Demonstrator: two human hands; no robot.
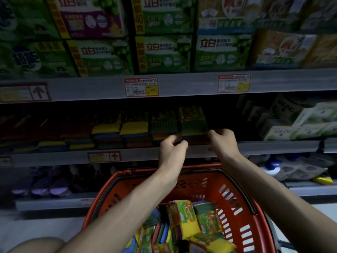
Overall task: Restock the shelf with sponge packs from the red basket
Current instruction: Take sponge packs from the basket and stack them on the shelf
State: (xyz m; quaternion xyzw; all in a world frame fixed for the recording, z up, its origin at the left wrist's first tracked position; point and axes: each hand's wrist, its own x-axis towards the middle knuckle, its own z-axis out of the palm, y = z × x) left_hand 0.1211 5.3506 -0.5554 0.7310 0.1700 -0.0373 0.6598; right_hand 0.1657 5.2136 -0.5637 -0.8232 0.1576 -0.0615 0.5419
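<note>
1 sponge pack (193, 121) between left hand (173, 146), right hand (223, 140)

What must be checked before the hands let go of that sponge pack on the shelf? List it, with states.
1. Left hand and right hand hold the sponge pack at its lower edge: ok.
2. Pack seated flat on the stack beneath: cannot tell, the shelf is too dark.
3. Pack behind the shelf lip: ok.
4. Red basket directly below the arms, within reach: ok.
5. More packs in the basket to restock: ok.
</note>
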